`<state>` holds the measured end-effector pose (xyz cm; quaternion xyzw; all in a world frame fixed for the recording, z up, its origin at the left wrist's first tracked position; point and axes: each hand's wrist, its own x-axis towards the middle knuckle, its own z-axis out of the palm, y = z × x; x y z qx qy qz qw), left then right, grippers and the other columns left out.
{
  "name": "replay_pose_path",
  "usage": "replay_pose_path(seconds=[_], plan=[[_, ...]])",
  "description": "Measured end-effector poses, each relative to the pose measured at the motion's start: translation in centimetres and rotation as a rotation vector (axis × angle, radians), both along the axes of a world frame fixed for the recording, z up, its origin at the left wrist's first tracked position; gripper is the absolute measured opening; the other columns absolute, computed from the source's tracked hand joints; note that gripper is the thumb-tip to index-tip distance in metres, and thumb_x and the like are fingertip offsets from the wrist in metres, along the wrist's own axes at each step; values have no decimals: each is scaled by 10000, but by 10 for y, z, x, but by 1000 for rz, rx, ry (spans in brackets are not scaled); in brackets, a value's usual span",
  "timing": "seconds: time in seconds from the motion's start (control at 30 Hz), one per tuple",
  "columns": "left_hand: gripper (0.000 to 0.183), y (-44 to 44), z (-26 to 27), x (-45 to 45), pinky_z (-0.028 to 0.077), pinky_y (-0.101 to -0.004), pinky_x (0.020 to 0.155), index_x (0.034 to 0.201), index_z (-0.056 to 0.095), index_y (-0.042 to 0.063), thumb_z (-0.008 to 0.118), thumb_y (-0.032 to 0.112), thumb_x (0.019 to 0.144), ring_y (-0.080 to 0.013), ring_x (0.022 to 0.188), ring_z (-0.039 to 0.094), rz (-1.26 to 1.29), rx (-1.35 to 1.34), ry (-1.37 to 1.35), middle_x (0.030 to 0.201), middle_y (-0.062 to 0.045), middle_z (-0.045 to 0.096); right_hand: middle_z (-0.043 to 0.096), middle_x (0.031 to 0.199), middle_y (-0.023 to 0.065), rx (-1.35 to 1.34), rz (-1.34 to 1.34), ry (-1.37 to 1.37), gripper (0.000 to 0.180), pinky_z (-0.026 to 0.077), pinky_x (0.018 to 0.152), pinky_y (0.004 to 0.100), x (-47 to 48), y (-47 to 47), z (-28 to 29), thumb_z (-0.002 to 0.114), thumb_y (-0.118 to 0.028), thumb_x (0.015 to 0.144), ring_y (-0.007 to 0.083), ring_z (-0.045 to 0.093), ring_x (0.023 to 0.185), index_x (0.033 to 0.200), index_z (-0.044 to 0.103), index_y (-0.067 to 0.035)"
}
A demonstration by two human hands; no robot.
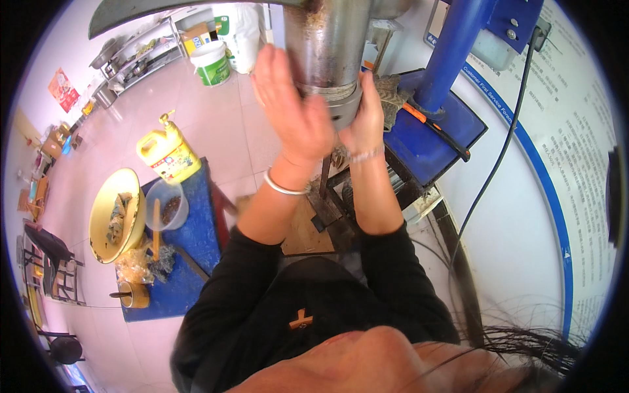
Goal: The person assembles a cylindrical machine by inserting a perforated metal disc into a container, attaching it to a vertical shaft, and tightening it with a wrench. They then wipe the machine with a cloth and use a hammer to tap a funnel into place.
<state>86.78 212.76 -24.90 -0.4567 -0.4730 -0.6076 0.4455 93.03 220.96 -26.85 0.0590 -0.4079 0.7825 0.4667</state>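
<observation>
Before me hangs an upright metal cylinder [327, 44] with an exposed screw thread near its lower end. A grey metal ring [344, 110] with a dark hole in its side sits just below the visible thread. My right hand [366, 110] cups the right side of the ring. On the left, my left hand [290, 108], blurred, is raised with its fingers stretched upward along the cylinder. Its thumb side overlaps the ring's left edge; whether it presses on the metal is unclear. The cylinder's top is cut off by the picture's edge.
A blue post [454, 54] rises from a blue metal base [432, 142], where an orange-and-black tool [437, 128] lies. At left, a blue table [196, 245] bears an enamel basin [135, 216], a plastic bowl [182, 196] and a yellow jug [172, 157]. A black cable [496, 162] hangs at right.
</observation>
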Motion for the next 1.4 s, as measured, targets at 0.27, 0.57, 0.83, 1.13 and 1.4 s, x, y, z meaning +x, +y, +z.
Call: replay_pose_path(seconds=[0.27,0.57,0.83,1.13,1.4], plan=[[604,-16,-9,-35,202,-430,1109,1424,254,-22,426,338,971,-296,1356,285,-705,-40,-753,1459,-191,301,539,1251,212,44,-519,2,566,361,1045,408,3,0,-17,336,-388,983,295,506,1184,1264,451,90],[993,0,-6,26,356,-462,984,1346,299,-103,791,361,619,-455,1199,415,126,-40,-40,1349,-312,362,578,1184,185,-132,833,208,451,474,935,429,-16,22,14,369,-290,953,299,590,1044,1214,496,55],[1049,-3,-6,-31,419,-390,947,1391,276,-51,854,276,579,-289,1127,527,-685,-170,-132,1238,-195,504,607,1104,124,11,-236,-81,339,443,899,360,5,-31,28,354,-188,945,208,581,997,1121,543,31],[1115,-39,2,-14,318,-459,1057,1360,247,-128,821,412,571,-452,1277,346,-146,-506,-213,1391,-323,307,543,1232,121,-211,33,-70,454,408,969,414,-6,-27,21,452,-337,921,259,524,1105,1203,511,14],[1093,-18,-7,-5,444,-433,861,1271,364,-109,821,393,415,-401,1004,520,-161,-97,-196,1138,-269,491,530,1239,148,168,-297,-281,462,391,985,457,-12,2,10,440,-327,917,289,505,1136,1224,497,13]])
